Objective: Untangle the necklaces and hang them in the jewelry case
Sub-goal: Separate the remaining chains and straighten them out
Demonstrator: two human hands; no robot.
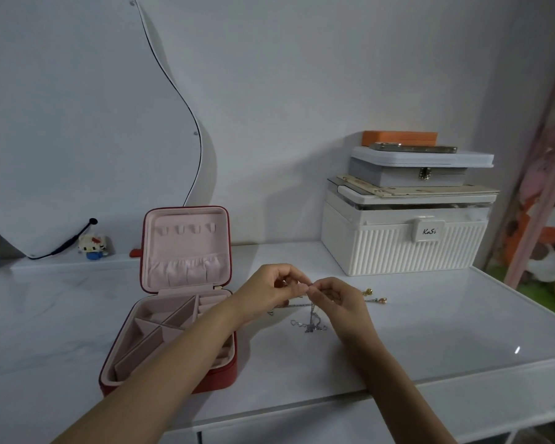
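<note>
Here, both hands meet above the white desk point(430, 331), a little right of centre. Left hand point(269, 291) has its fingers curled, pinching the upper end of a silver necklace point(311, 318); right hand point(340, 299) pinches the same chain just beside it, fingertips of the two hands nearly touching. The chain hangs down from the pinch to a small tangled heap lying on the desk directly beneath, at 6 o'clock of the hands. More chain runs flat on the desk behind the hands; a gold-coloured pendant end point(367, 292) and a pinkish one point(382, 301) show at 3 o'clock of the right hand.

Red jewelry case point(173, 315) stands open at 9 o'clock of the hands, left forearm crossing over its near right corner. Lid upright, pink lining, a row of four small hooks point(186, 229) near its top, a gathered pocket below. Nothing hangs on the hooks. Base is divided into compartments.

At 1 o'clock, a white ribbed box point(404, 248) with smaller boxes stacked on it.
</note>
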